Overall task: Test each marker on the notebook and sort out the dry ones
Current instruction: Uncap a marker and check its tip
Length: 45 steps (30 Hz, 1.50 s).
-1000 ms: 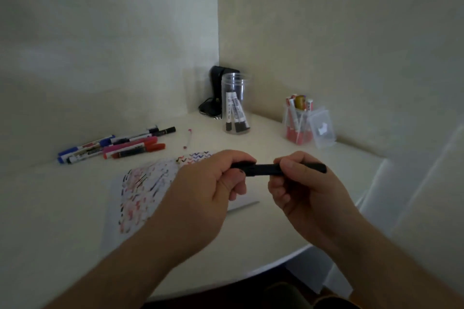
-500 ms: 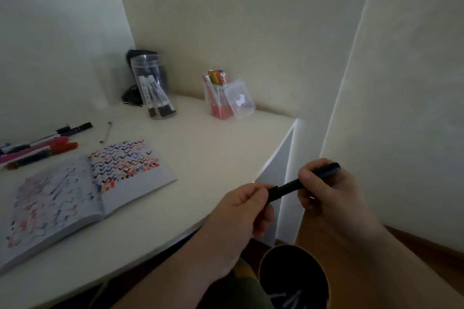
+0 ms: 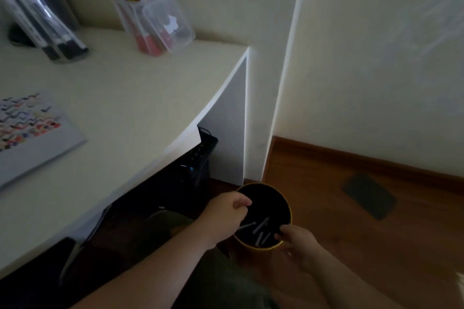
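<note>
A round bin (image 3: pixel 288 206) with a yellow rim and a black inside stands on the floor by the desk, and several grey markers (image 3: pixel 259 229) lie in it. My left hand (image 3: pixel 226 213) hovers over its left rim with thumb and fingers curled together. The black marker does not show against the dark inside. My right hand (image 3: pixel 297 242) is at the near right rim, thumb over the edge and fingers outside it. The open notebook (image 3: pixel 30 133) with coloured squiggles lies on the desk at the left.
On the white desk (image 3: pixel 140 98) stand a clear jar of black-tipped markers (image 3: pixel 47 25) and a clear box of red markers (image 3: pixel 150 22). A dark bin (image 3: pixel 200 158) sits under the desk. Wooden floor with a dark mat (image 3: pixel 369 195) lies to the right.
My view swung right and down from the desk to the floor. Both hands dropped from beside the desk edge to the bin. The black marker they held between them is no longer visible.
</note>
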### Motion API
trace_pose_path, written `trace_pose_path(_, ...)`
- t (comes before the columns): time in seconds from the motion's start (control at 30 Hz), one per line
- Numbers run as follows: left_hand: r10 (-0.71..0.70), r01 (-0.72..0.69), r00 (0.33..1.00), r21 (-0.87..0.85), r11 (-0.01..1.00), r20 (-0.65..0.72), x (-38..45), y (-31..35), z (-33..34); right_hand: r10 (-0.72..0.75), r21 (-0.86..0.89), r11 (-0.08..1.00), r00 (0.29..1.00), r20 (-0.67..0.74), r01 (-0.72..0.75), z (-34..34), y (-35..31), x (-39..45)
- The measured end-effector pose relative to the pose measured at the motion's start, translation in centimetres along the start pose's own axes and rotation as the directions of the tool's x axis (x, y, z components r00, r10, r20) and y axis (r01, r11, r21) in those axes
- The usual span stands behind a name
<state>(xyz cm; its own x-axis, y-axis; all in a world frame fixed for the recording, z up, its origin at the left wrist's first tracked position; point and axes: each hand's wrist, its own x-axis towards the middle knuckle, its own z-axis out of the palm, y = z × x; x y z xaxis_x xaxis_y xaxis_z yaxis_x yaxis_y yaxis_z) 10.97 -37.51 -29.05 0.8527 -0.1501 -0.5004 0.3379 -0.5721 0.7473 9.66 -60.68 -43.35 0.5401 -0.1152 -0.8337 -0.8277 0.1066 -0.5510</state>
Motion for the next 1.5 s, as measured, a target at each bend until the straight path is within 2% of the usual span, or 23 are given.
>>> trace_pose_path(0.13, 0.097, -0.097, 0.995, 0.026, 0.995, -0.028, -1.3, 1.1, -1.6, 0.011, -0.125, 0.992, 0.999, 0.039, -0.006, 0.9, -0.2, 0.8)
trace_pose_path(0.2, 0.180, -0.178, 0.982, 0.043, 0.983, -0.054, -3.4, 2.9, -3.0, -0.018, -0.073, 0.997, 0.999, 0.044, 0.021, 1.9, -1.6, 0.4)
trace_pose_path(0.27, 0.298, -0.294, 0.952, 0.056, 0.954, -0.075, -6.6, 5.4, -5.2, -0.158, -0.055, 0.986, 0.987, 0.037, 0.160, 3.3, -4.5, -1.1)
trace_pose_path(0.33, 0.415, -0.404, 0.899, 0.102, 0.909, -0.137, -10.8, 7.8, -8.3, -0.357, -0.054, 0.930, 0.930, 0.088, 0.362, 5.3, -8.6, -4.4)
trace_pose_path(0.4, 0.545, -0.518, 0.797, 0.172, 0.838, -0.260, -15.2, 10.2, -12.1, -0.552, 0.029, 0.826, 0.798, 0.240, 0.563, 7.8, -12.9, -9.9)
trace_pose_path(0.47, 0.617, -0.580, 0.679, 0.224, 0.783, -0.398, -18.3, 11.4, -16.5, -0.710, 0.131, 0.683, 0.612, 0.348, 0.719, 10.6, -16.7, -16.5)
trace_pose_path(0.5, 0.613, -0.572, 0.644, 0.243, 0.783, -0.458, -19.2, 11.5, -18.8, -0.771, 0.165, 0.595, 0.501, 0.393, 0.787, 12.1, -18.3, -19.7)
trace_pose_path(0.57, 0.566, -0.506, 0.596, 0.282, 0.815, -0.569, -19.8, 10.5, -23.3, -0.829, 0.223, 0.411, 0.260, 0.495, 0.884, 15.6, -20.6, -25.1)
trace_pose_path(0.6, 0.527, -0.456, 0.591, 0.286, 0.843, -0.611, -19.6, 9.4, -25.6, -0.820, 0.228, 0.342, 0.171, 0.545, 0.911, 17.6, -21.5, -27.0)
trace_pose_path(0.67, 0.433, -0.322, 0.604, 0.292, 0.901, -0.669, -18.7, 6.1, -29.7, -0.771, 0.185, 0.227, 0.060, 0.634, 0.956, 22.2, -22.8, -29.1)
trace_pose_path(0.7, 0.399, -0.239, 0.590, 0.320, 0.917, -0.702, -18.2, 4.1, -31.5, -0.743, 0.146, 0.178, 0.035, 0.668, 0.973, 24.7, -23.3, -29.6)
trace_pose_path(0.77, 0.329, -0.077, 0.546, 0.345, 0.935, -0.770, -17.8, 0.0, -34.9, -0.675, 0.056, 0.098, 0.025, 0.737, 0.994, 29.8, -23.8, -30.0)
trace_pose_path(0.87, 0.177, 0.034, 0.514, 0.226, 0.973, -0.839, -18.3, -4.1, -38.7, -0.577, -0.156, -0.127, 0.055, 0.815, 0.980, 36.8, -24.6, -29.8)
trace_pose_path(0.93, 0.101, 0.066, 0.536, 0.161, 0.985, -0.838, -18.4, -5.5, -40.0, -0.547, -0.283, -0.274, 0.093, 0.832, 0.919, 40.4, -25.9, -29.9)
trace_pose_path(1.0, 0.098, 0.063, 0.598, 0.168, 0.984, -0.796, -17.9, -6.4, -40.3, -0.523, -0.372, -0.376, 0.137, 0.841, 0.849, 43.3, -27.2, -30.2)
trace_pose_path(1.1, 0.189, 0.083, 0.698, 0.340, 0.937, -0.690, -16.8, -7.5, -40.1, -0.500, -0.391, -0.396, 0.162, 0.851, 0.831, 47.3, -28.8, -30.1)
trace_pose_path(1.2, 0.227, 0.099, 0.731, 0.429, 0.898, -0.644, -16.4, -8.0, -40.3, -0.460, -0.353, -0.458, 0.122, 0.880, 0.816, 51.7, -29.3, -28.9)
trace_pose_path(1.33, 0.286, 0.043, 0.707, 0.443, 0.896, -0.647, -16.2, -8.6, -40.4, -0.329, -0.313, -0.646, 0.115, 0.937, 0.696, 56.3, -28.8, -26.3)
trace_pose_path(1.5, 0.334, 0.017, 0.649, 0.452, 0.892, -0.684, -16.0, -9.2, -40.4, -0.378, -0.294, -0.652, 0.036, 0.925, 0.699, 56.9, -29.0, -24.5)
